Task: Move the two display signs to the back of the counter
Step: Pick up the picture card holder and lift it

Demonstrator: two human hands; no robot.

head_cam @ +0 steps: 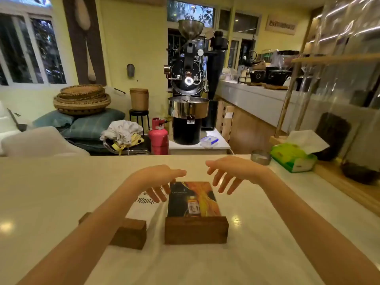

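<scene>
**Open hands over two signs on the counter**

The pale counter (51,192) carries two display signs near its front edge. The dark-and-orange sign (193,197) stands in a wooden block; the white sign (144,206) beside it is partly hidden by the left forearm. The left hand (162,177) and right hand (232,171) hover with fingers spread, holding nothing.

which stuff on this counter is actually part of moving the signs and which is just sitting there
Part of the job:
- dark and orange poster sign in a wooden block base
- white sign with black lettering in a wooden block base
- left hand and right hand, both open above the signs

Just lying about:
- green tissue pack
- round metal ashtray
</scene>
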